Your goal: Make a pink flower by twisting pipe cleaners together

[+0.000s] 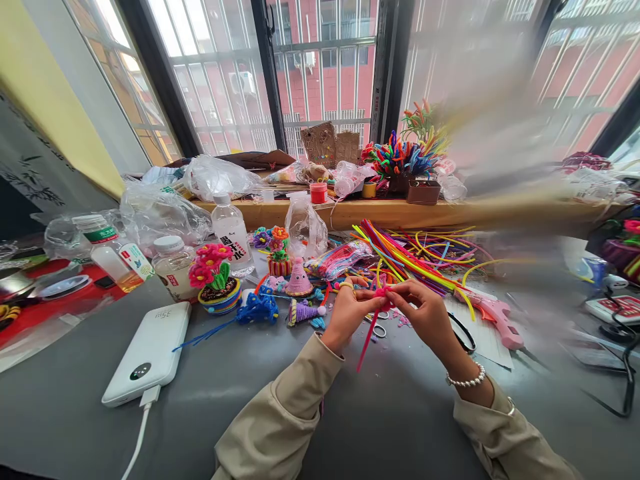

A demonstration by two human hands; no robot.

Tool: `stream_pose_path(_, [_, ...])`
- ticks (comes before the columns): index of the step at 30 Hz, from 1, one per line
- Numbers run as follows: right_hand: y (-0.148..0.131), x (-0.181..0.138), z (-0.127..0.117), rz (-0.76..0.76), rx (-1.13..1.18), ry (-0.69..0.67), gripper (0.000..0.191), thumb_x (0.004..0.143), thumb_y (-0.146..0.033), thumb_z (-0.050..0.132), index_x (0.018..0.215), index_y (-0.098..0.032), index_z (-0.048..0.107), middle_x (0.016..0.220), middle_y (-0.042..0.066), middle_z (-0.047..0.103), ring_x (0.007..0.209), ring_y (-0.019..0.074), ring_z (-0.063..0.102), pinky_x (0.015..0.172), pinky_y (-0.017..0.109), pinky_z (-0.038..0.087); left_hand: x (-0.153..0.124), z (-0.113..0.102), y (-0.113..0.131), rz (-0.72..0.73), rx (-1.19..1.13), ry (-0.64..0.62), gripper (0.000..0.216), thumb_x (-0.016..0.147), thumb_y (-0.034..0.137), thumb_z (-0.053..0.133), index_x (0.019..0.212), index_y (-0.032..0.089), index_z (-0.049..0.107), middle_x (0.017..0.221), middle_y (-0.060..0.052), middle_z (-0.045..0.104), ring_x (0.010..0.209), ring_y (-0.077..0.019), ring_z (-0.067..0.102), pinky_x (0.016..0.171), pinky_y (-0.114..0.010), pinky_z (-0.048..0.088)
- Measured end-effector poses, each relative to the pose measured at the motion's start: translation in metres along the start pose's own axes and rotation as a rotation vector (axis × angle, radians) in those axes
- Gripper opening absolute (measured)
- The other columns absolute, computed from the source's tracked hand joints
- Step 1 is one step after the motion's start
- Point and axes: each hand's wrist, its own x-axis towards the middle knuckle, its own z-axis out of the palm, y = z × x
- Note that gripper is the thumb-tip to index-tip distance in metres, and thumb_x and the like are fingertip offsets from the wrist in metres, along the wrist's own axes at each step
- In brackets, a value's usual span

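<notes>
Both hands meet over the grey table, pinching a pink pipe cleaner (368, 340) whose tail hangs down below the fingers. Its upper part is bunched into a small pink shape between the fingertips, and a yellow piece sticks up there. My left hand (350, 308) is closed on it from the left, with a ring on one finger. From the right, my right hand (419, 308) is closed on the same piece, a beaded bracelet at the wrist. Behind the hands lie scissors (380, 330), partly hidden. A small purple pipe-cleaner cone (303, 312) lies left of my left hand.
Loose pipe cleaners (410, 257) spread behind the hands. A pink glue gun (500, 317) lies right. On the left stand a pink flower pot (220, 293), a white power bank (150, 353) with its cable, and bottles (231, 233). The wooden sill (260, 212) is cluttered; the right side is blurred.
</notes>
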Motion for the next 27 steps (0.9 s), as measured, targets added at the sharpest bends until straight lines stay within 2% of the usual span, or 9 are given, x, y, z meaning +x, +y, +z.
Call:
stream_pose_path(4, [0.0011,0.0006,0.0003,0.008,0.019,-0.004,0.024,0.074,-0.039,0.052,0.077,-0.017,0.062,0.077,0.005,0.059,0.069,0.0158,0.056,0.06,0.027,0.047,0.0024,-0.002,-0.0013,0.04,-0.011,0.015,0.048,0.053,0.018,0.072,0.083,0.017,0.036,0.061,0.001,0.062,0.058,-0.0139,0.062,0.062,-0.026,0.046])
stream_pose_path(8, [0.0024,0.0029,-0.0003,0.104,0.046,0.0,0.031,0.076,-0.043,0.047,0.088,-0.017,0.06,0.086,0.006,0.06,0.069,0.015,0.055,0.057,0.025,0.045,0.0075,-0.0063,-0.0035,0.07,-0.115,0.072,0.05,0.055,0.018,0.071,0.093,0.017,0.038,0.071,-0.002,0.065,0.064,-0.0126,0.062,0.064,-0.025,0.045])
stream_pose_path(10, [0.0031,0.0033,0.0003,0.145,0.029,-0.021,0.033,0.074,-0.045,0.048,0.085,-0.016,0.06,0.08,0.006,0.061,0.063,0.0141,0.053,0.056,0.025,0.044,0.0088,-0.0073,-0.004,0.063,-0.161,0.071,0.05,0.055,0.017,0.071,0.094,0.017,0.039,0.075,-0.003,0.065,0.065,-0.0125,0.062,0.066,-0.025,0.045])
stream_pose_path(14, [0.004,0.0015,0.0032,0.131,-0.015,-0.038,0.032,0.072,-0.047,0.05,0.072,-0.016,0.059,0.066,0.003,0.058,0.057,0.0134,0.051,0.052,0.024,0.041,0.0083,-0.0062,-0.0034,0.062,-0.174,0.031,0.052,0.054,0.017,0.072,0.094,0.017,0.039,0.076,-0.003,0.066,0.069,-0.0142,0.062,0.069,-0.027,0.045])
stream_pose_path(18, [0.0035,0.0001,0.0031,0.126,0.016,-0.049,0.031,0.072,-0.046,0.049,0.072,-0.016,0.057,0.067,0.003,0.056,0.057,0.0127,0.049,0.05,0.022,0.04,0.0072,-0.0055,-0.0006,0.038,-0.166,-0.003,0.052,0.056,0.019,0.071,0.096,0.016,0.039,0.076,-0.004,0.067,0.072,-0.0145,0.062,0.072,-0.028,0.044])
stream_pose_path(23, [0.0017,0.0016,0.0013,0.157,0.035,-0.101,0.031,0.073,-0.046,0.049,0.074,-0.016,0.057,0.066,0.002,0.055,0.057,0.0121,0.048,0.049,0.022,0.039,0.0065,-0.0059,0.0026,0.025,-0.168,0.077,0.045,0.058,0.018,0.07,0.092,0.016,0.04,0.074,-0.004,0.066,0.065,-0.0132,0.062,0.069,-0.029,0.047])
stream_pose_path(27, [0.0006,0.0018,0.0043,0.147,0.015,-0.126,0.033,0.071,-0.048,0.05,0.074,-0.016,0.058,0.068,0.002,0.057,0.061,0.0135,0.051,0.054,0.023,0.041,0.006,-0.0057,0.0015,0.02,-0.145,0.072,0.049,0.054,0.017,0.072,0.092,0.016,0.041,0.071,-0.003,0.066,0.066,-0.0142,0.062,0.069,-0.03,0.048])
